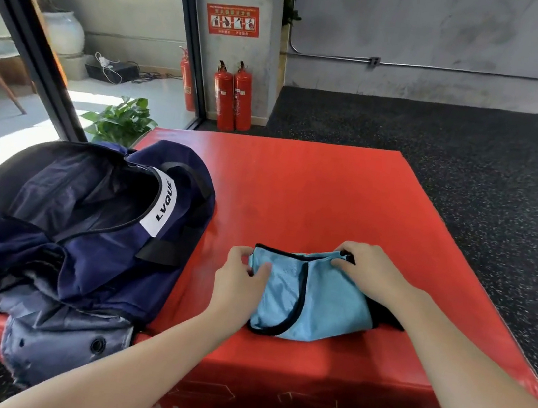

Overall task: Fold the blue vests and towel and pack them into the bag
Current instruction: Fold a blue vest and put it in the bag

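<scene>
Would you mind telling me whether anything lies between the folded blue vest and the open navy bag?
Nothing visible does. The blue vest, held by the left hand and right hand, is separated from the navy bag only by bare red plyo box.

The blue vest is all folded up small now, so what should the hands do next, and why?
Probably lift the vest and carry it left to the bag. It already lies as a compact bundle on the red box, the left hand and right hand each pinch an end of it, and the bag sits open beside it.
</scene>
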`<state>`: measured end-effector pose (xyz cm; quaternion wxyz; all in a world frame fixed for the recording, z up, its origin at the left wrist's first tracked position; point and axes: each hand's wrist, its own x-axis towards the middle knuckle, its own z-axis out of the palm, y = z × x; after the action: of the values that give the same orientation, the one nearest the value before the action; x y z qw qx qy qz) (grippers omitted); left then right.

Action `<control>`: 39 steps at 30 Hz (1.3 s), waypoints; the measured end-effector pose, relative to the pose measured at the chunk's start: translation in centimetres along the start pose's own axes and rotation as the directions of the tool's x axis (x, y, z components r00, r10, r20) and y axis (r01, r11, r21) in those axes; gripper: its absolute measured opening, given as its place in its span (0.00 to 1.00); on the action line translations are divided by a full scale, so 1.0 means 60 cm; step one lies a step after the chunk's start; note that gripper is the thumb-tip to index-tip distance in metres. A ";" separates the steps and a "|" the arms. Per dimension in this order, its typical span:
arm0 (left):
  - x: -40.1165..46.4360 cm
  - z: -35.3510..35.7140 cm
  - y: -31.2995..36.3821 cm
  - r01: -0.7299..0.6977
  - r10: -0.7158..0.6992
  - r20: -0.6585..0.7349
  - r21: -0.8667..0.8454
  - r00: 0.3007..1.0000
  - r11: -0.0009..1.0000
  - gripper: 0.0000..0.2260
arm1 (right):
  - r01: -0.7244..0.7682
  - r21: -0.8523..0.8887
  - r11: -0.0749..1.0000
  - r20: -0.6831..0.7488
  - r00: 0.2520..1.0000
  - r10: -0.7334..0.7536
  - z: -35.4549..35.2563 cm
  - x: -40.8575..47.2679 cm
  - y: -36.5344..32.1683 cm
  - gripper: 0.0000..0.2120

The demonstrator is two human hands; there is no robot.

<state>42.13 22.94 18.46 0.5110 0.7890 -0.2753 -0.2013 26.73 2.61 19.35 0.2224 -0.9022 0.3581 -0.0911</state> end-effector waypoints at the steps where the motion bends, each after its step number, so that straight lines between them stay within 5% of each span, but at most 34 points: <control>1: -0.008 0.001 -0.006 -0.007 0.007 0.023 0.008 1.000 1.000 0.14 | 0.001 -0.013 1.000 -0.005 1.000 -0.001 0.002 0.004 0.003 0.07; 5: -0.030 -0.001 -0.032 -0.057 0.047 0.084 0.117 0.995 0.991 0.17 | -0.026 -0.028 0.999 0.007 1.000 0.027 0.005 0.012 0.005 0.06; 10: -0.029 -0.001 -0.050 -0.121 0.113 0.059 0.179 0.992 0.976 0.09 | -0.079 -0.057 0.995 -0.027 0.997 0.077 0.011 0.008 -0.007 0.09; 15: -0.023 -0.003 -0.051 -0.225 0.207 0.088 0.393 0.974 0.892 0.08 | -0.109 -0.080 0.991 -0.052 0.993 0.105 0.010 -0.004 -0.019 0.13; 19: -0.012 -0.022 -0.042 -0.199 0.154 0.127 0.561 0.980 0.804 0.09 | -0.109 -0.101 0.989 -0.050 0.993 0.105 0.004 -0.021 -0.029 0.21; 25: 0.041 -0.034 -0.032 -0.395 0.354 0.177 0.464 0.918 0.793 0.08 | 0.009 -0.155 0.988 -0.200 0.979 -0.040 -0.009 -0.070 -0.055 0.21; 29: 0.079 -0.025 -0.026 -0.491 0.381 0.317 0.441 0.868 0.751 0.09 | -0.064 0.196 0.979 -0.051 0.996 0.076 0.011 -0.110 -0.098 0.10; 34: 0.103 -0.018 -0.029 -0.528 0.319 0.454 0.470 0.832 0.707 0.11 | -0.130 0.053 0.990 0.217 0.969 0.116 0.045 -0.139 -0.092 0.19; 39: 0.111 -0.034 -0.044 -0.534 0.283 0.503 0.476 0.817 0.699 0.15 | -0.118 -0.091 0.989 0.061 0.990 0.123 0.033 -0.107 -0.039 0.20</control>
<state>49.07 20.95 16.58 0.2021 0.7680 -0.5923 -0.1361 24.15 9.19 18.63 0.1998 -0.8903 0.4081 -0.0317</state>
